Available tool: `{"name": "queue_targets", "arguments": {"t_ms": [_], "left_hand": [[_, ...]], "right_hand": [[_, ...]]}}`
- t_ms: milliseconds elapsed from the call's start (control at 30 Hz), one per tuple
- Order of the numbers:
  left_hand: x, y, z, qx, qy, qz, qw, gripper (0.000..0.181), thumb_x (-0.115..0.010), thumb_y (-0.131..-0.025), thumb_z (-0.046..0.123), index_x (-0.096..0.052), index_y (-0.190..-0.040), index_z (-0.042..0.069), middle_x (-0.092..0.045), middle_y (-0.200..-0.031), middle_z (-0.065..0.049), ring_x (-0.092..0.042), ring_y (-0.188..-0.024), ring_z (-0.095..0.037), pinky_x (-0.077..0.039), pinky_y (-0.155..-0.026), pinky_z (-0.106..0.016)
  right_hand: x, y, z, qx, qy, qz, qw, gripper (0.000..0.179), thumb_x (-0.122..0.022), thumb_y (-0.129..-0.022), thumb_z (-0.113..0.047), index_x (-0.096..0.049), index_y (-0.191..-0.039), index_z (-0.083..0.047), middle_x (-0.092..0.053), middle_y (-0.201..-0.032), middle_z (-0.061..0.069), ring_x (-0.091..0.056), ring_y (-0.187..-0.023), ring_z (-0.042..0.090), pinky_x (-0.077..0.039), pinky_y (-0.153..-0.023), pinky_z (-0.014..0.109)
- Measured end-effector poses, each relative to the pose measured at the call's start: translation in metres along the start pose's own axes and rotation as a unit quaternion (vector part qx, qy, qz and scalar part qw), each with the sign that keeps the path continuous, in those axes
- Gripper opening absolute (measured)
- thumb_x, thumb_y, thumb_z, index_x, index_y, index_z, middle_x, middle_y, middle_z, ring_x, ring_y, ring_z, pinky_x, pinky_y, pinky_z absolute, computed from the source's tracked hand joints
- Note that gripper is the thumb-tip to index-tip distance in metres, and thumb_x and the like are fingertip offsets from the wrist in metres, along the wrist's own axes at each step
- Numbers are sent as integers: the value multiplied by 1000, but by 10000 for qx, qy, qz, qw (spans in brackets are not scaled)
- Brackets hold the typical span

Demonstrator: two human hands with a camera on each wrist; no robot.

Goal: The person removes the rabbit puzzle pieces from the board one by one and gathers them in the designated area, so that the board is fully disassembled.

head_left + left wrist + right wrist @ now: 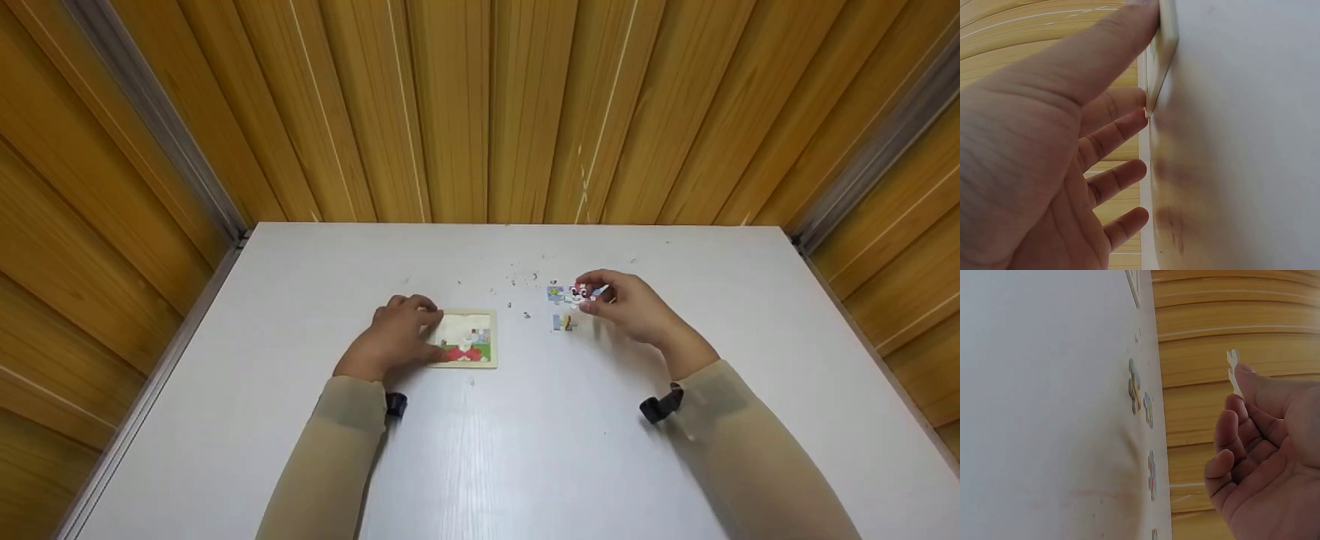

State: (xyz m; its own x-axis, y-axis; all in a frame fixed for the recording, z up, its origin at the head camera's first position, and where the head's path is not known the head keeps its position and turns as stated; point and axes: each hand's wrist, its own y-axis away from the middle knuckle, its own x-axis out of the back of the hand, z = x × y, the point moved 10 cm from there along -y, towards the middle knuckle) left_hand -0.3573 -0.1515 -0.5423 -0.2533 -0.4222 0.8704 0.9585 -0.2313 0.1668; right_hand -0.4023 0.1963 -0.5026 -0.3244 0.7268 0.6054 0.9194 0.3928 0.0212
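A shallow square puzzle tray point(493, 341) with a pale rim lies on the white table, with joined pieces point(466, 352) in red, green and light blue along its near side. My left hand point(397, 334) rests at the tray's left side, thumb on its near corner and index fingertip at the far part; in the left wrist view its fingers point(1120, 179) are fairly straight. Above the table on the right, my right hand point(634, 307) pinches a jigsaw piece point(1234, 367) between thumb and index finger. A cartoon face in red and white shows on it in the head view.
Below and beside the right hand lie loose jigsaw pieces, one blue and green point(555, 293), one blue and yellow point(562, 323), another red and blue point(1152, 475). Small dark crumbs point(526, 315) are scattered between tray and pieces. Wood-patterned panels point(480, 112) stand behind the table.
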Motion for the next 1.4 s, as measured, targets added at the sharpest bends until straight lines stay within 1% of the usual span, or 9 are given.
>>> {"name": "queue_targets", "arguments": {"t_ms": [167, 333, 500, 700, 800, 933, 1033, 1267, 1400], "left_hand": [[-2, 0, 0, 54, 7, -47, 10000, 82, -98, -90, 38, -64, -162, 19, -57, -167, -4, -40, -161, -37, -38, -133, -63], [-3, 0, -3, 149, 38, -53, 9999, 82, -99, -89, 39, -65, -162, 22, -57, -167, -2, -41, -160, -37, -40, -132, -63], [-1, -1, -4, 160, 114, -49, 9998, 81, -99, -89, 38, -66, -161, 23, -56, -167, -1, -39, -161, -39, -40, -132, -64], [-1, 0, -4, 83, -39, -43, 9999, 82, -97, -91, 41, -64, -163, 20, -56, -168, -3, -40, -162, -37, -37, -134, -64], [-1, 0, -3, 22, -91, -28, 10000, 82, -97, -91, 42, -65, -162, 19, -57, -167, -4, -41, -161, -36, -37, -134, -63], [0, -1, 0, -160, -209, -8, 9997, 77, -97, -90, 42, -68, -158, 18, -58, -166, -7, -43, -160, -38, -35, -134, -63], [0, -2, 2, -265, -282, 2, 9993, 74, -97, -91, 42, -71, -156, 18, -58, -166, -9, -43, -159, -40, -34, -133, -64], [-1, -3, 2, -240, -267, -15, 9994, 77, -97, -90, 43, -69, -157, 18, -58, -166, -8, -44, -159, -38, -36, -133, -63], [0, -2, -1, -99, -183, -36, 9998, 79, -97, -90, 42, -68, -159, 19, -57, -167, -6, -42, -160, -38, -37, -133, -64]], "right_hand": [[15, 6, 26, -207, 309, -47, 9993, 47, -80, -107, -19, -68, -150, -5, -73, -136, 16, -63, -111, 24, -50, -88, 23], [19, 10, 46, -459, 587, -190, 9970, 47, -79, -108, -22, -69, -151, -8, -71, -131, 15, -60, -116, 28, -49, -93, 35], [14, 12, 53, -536, 728, -358, 9953, 46, -79, -107, -20, -70, -150, -6, -71, -127, 15, -62, -116, 29, -49, -99, 41], [4, 12, 54, -535, 907, -632, 9924, 42, -79, -107, -17, -72, -146, -4, -73, -129, 16, -63, -120, 31, -50, -112, 51], [3, 12, 52, -493, 1039, -609, 9915, 39, -80, -106, -16, -75, -143, -4, -72, -125, 16, -63, -117, 30, -50, -109, 50], [4, 11, 52, -531, 1263, -560, 9890, 37, -80, -105, -16, -78, -140, -5, -69, -114, 13, -59, -106, 27, -48, -95, 42], [5, 11, 55, -662, 1307, -581, 9875, 38, -81, -104, -17, -78, -141, -6, -66, -110, 10, -56, -103, 26, -45, -91, 38], [7, 13, 55, -828, 1204, -525, 9879, 42, -82, -103, -18, -76, -144, -6, -66, -115, 12, -56, -108, 28, -45, -95, 40], [5, 11, 42, -679, 1108, -294, 9911, 41, -80, -105, -15, -75, -144, -5, -67, -117, 13, -56, -106, 28, -48, -88, 37]]}}
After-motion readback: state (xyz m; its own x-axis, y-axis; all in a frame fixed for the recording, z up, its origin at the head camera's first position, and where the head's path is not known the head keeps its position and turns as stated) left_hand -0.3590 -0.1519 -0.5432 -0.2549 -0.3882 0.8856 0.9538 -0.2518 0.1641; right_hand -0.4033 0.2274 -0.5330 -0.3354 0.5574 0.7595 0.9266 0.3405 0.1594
